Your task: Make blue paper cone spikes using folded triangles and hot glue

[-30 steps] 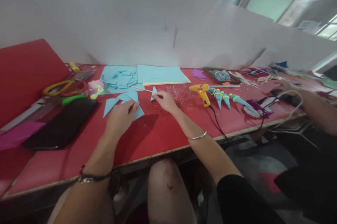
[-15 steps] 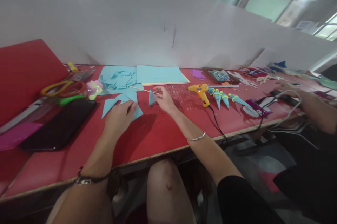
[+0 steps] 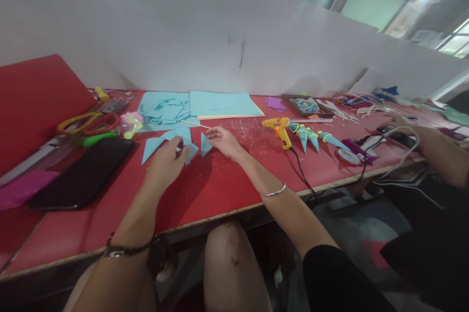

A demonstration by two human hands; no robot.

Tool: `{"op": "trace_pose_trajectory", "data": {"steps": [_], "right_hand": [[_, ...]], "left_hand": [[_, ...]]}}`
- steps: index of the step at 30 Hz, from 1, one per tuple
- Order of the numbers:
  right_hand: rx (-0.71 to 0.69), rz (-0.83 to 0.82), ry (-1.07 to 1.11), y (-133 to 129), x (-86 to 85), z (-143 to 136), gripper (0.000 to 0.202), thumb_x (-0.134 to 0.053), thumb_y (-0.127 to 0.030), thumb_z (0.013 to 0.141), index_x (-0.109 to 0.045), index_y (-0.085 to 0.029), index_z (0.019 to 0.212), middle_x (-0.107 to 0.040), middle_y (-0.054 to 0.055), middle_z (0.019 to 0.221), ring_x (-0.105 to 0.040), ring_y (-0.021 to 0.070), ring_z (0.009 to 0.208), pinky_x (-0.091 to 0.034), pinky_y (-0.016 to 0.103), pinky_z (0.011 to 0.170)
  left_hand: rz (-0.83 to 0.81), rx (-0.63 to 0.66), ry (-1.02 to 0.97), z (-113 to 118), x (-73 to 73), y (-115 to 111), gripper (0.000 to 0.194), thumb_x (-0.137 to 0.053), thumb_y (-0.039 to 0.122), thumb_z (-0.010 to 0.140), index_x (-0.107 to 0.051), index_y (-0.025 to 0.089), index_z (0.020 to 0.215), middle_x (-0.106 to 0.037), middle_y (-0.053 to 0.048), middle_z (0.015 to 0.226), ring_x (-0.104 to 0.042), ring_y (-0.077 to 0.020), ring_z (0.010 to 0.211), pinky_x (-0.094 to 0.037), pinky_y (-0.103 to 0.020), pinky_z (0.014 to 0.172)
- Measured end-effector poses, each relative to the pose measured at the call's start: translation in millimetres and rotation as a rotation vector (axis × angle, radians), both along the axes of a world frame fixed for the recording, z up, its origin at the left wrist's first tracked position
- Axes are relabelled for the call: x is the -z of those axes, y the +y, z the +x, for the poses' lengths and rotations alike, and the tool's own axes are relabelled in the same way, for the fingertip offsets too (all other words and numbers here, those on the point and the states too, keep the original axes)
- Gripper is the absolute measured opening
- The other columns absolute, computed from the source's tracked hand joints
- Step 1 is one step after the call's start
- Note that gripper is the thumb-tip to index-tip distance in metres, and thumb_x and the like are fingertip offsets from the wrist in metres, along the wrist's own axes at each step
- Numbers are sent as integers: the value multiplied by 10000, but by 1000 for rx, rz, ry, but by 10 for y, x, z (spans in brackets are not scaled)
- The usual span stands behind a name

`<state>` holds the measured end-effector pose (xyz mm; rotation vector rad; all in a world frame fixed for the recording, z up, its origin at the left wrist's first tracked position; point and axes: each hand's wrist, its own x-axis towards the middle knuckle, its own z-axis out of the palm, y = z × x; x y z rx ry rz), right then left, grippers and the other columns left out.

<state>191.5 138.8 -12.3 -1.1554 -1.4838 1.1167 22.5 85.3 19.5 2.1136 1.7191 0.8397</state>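
While the left hand point(image 3: 165, 161) is spread over blue paper pieces point(image 3: 150, 146), the right hand point(image 3: 224, 143) pinches a sharp-cornered triangle point(image 3: 205, 146).

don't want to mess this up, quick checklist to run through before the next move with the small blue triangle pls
1. Right hand at the small blue triangle: ok.
2. Firm grip on it: cannot tell.
3. Left hand at the blue paper pieces: ok.
4. Yellow glue gun apart from both hands: ok, off to their right.
5. Red tabletop free of debris: not ok, pale bits lie scattered near the right hand.
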Motion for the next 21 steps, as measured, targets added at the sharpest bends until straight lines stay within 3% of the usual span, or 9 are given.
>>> {"op": "trace_pose_trajectory", "data": {"steps": [4, 7, 13, 18, 21], "right_hand": [[-38, 16, 34, -3, 6, 8, 201, -540, -80, 685, -536, -160, 869, -608, 29, 898, -579, 102, 874, -471, 275, 833], [7, 16, 16, 19, 5, 19, 196, -517, -62, 691, -553, -147, 864, -628, 46, 922, -591, 105, 886, -469, 276, 857], [62, 78, -166, 62, 56, 50, 383, -367, 26, 698, -604, -135, 952, -649, 85, 1018, -620, 131, 946, -466, 307, 899], [119, 156, -264, 115, 130, 77, 355, -391, -28, 751, -587, -171, 1010, -635, 68, 1049, -606, 128, 969, -471, 311, 901], [134, 226, -419, 175, 114, 99, 363, -405, -39, 764, -567, -137, 1074, -612, 95, 1101, -584, 144, 1000, -454, 307, 922]], "left_hand": [[3, 0, 4, -17, 43, 26, 180, -379, 382, 751, -362, 219, 677, -507, 9, 636, -439, -135, 538, -310, -257, 542], [-10, -12, -10, -30, 75, 40, 182, -389, 394, 739, -377, 219, 693, -525, 5, 646, -461, -143, 551, -317, -259, 546], [-22, -25, -24, -48, 91, 52, 189, -428, 400, 729, -383, 220, 694, -546, 3, 651, -490, -147, 551, -331, -262, 543], [-28, 2, -69, -47, 98, 49, 179, -425, 389, 751, -372, 225, 703, -543, 20, 606, -551, -158, 578, -363, -263, 559], [-50, -2, -115, -41, 104, 53, 152, -373, 361, 788, -333, 236, 712, -495, 45, 505, -549, -169, 536, -377, -274, 562]]}}
